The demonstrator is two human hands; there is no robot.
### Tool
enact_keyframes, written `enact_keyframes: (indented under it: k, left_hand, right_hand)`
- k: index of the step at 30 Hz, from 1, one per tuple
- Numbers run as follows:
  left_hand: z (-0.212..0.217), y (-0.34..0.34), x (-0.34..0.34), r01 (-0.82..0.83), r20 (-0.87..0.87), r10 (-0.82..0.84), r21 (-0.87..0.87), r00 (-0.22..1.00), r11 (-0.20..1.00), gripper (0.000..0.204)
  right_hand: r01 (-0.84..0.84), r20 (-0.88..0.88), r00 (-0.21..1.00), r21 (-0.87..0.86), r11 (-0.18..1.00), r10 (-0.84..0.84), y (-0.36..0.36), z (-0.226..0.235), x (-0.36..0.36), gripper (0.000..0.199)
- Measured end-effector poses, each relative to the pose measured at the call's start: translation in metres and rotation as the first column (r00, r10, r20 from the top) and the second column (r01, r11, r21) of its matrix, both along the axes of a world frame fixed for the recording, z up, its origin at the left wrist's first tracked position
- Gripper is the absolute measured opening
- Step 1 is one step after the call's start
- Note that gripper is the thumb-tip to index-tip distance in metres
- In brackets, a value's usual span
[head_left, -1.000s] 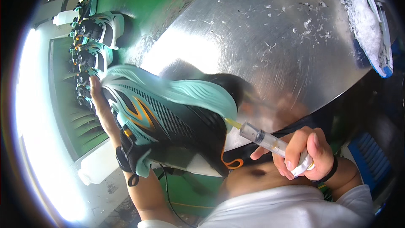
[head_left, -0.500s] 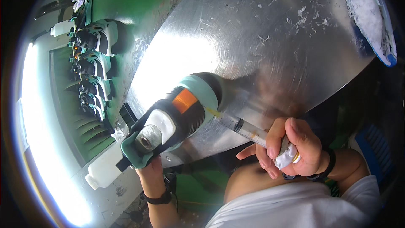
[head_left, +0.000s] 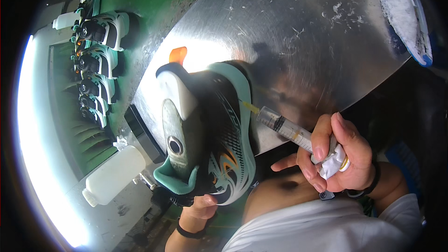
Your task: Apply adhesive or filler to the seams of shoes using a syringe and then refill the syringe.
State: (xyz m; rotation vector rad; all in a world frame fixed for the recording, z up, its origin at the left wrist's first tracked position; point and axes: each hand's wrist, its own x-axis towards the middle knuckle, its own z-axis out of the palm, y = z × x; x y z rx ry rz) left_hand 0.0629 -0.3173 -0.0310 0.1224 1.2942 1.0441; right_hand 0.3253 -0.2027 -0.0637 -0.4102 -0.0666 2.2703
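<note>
A black and mint-green sneaker [head_left: 219, 126] with an orange tab is tilted over the metal table, a grey shoe last [head_left: 183, 133] filling its opening. My left hand [head_left: 200, 206] grips the sneaker from below near the heel; most of its fingers are hidden behind it. My right hand [head_left: 343, 151] is closed around a clear syringe [head_left: 294, 130], with white wrapping at the hand end. The syringe's yellow needle tip [head_left: 250, 107] is at the pale sole edge; I cannot tell if it touches. A little liquid seems to sit in the barrel.
A shiny metal table [head_left: 289, 65] with white scraps spreads ahead. Several similar sneakers [head_left: 100, 63] stand in a row on a green surface at left. A white plastic bottle [head_left: 114, 175] lies at lower left. A blue-rimmed tray [head_left: 406, 23] of white material sits at far right.
The sneaker has turned in my left hand, now showing its side and sole edge with the orange tab farther up. My right hand and the syringe have shifted slightly to the right.
</note>
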Motion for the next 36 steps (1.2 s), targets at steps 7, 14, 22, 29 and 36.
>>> enact_keyframes:
  k: [7,14,22,29,36]
  left_hand:
    - [-0.005,0.003,0.034,-0.035,0.240,0.034,0.001,0.970,0.999,0.072]
    - [-0.011,0.011,0.052,-0.003,0.390,-0.028,0.079,0.920,0.997,0.067]
    - [-0.021,0.004,0.047,-0.014,0.460,-0.046,0.125,0.887,0.992,0.060]
    - [-0.017,0.013,0.052,0.040,0.396,-0.058,0.053,0.916,0.998,0.064]
    - [-0.014,0.017,0.051,0.043,0.384,-0.062,0.059,0.921,0.997,0.072]
  right_hand:
    - [-0.106,0.203,0.976,0.108,0.989,0.082,-0.003,0.019,0.009,0.047]
    - [-0.016,0.456,0.868,0.424,0.905,-0.198,-0.012,0.026,0.034,0.043]
    - [0.270,0.515,0.535,0.647,0.713,-0.670,0.022,0.016,0.042,0.037]
    - [0.075,0.320,0.912,0.486,0.871,-0.258,-0.006,0.025,0.000,0.045]
    - [-0.107,0.437,0.894,0.420,0.901,-0.097,0.011,0.031,0.000,0.052]
